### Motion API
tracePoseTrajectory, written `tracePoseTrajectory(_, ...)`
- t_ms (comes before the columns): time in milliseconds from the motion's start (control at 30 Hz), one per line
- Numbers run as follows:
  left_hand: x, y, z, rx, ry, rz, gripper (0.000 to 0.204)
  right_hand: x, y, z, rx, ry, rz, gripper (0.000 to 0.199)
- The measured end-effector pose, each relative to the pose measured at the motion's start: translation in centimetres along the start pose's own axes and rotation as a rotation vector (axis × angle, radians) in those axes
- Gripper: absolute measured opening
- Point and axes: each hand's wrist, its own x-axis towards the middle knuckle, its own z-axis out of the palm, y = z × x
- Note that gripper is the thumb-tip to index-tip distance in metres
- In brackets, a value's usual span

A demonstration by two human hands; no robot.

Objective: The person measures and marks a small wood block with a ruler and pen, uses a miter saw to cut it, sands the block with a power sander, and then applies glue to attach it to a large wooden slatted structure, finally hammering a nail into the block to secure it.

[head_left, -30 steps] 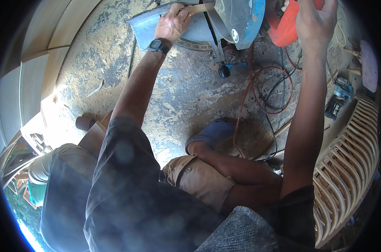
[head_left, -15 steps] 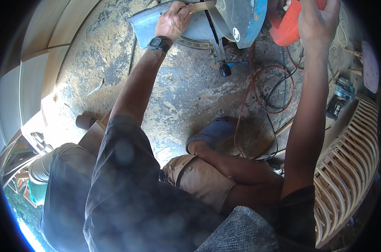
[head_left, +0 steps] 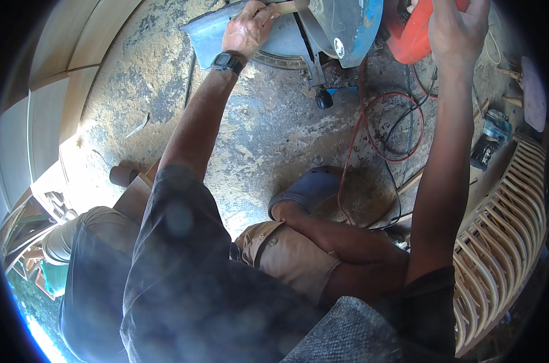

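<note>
My left hand [head_left: 246, 33] is closed on a light wooden strip [head_left: 284, 8] and presses it against the grey metal table [head_left: 207, 41] of a mitre saw. The strip reaches right to the saw blade [head_left: 312, 29], which is lowered into the table's slot. Over the blade sits a blue-edged guard [head_left: 364, 30]. On the far right, my right hand [head_left: 458, 37] is wrapped round the saw's red handle [head_left: 415, 47]; its fingers are partly hidden and cut off by the top edge. A black knob [head_left: 324, 98] sticks out at the front of the saw.
Red and black cords [head_left: 401, 158] loop over the stained floor [head_left: 244, 139]. Curved slatted woodwork [head_left: 498, 242] stands at right, near a blue and black power tool [head_left: 492, 136]. Pale panels [head_left: 45, 133] line the left side. My shod foot [head_left: 308, 192] rests below the saw.
</note>
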Motion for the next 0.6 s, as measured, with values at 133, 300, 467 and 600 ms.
tracePoseTrajectory(133, 0.0, -0.1, 0.2, 0.001, -0.002, 0.016, 0.023, -0.1, -0.2, 0.1, -0.043, 0.028, 0.013, 0.032)
tracePoseTrajectory(300, -0.3, -0.4, 0.6, 0.034, -0.016, -0.005, 0.025, -0.5, 4.2, 0.5, 0.231, 0.242, 0.133, 0.031)
tracePoseTrajectory(467, -0.3, -0.6, 0.3, 0.026, 0.026, 0.035, 0.026, -0.7, -0.7, 0.8, -0.035, 0.094, 0.074, 0.030)
tracePoseTrajectory(600, -0.1, -0.2, 0.6, 0.042, -0.008, 0.002, 0.031, -1.0, -0.6, 0.7, -0.028, 0.117, 0.084, 0.029)
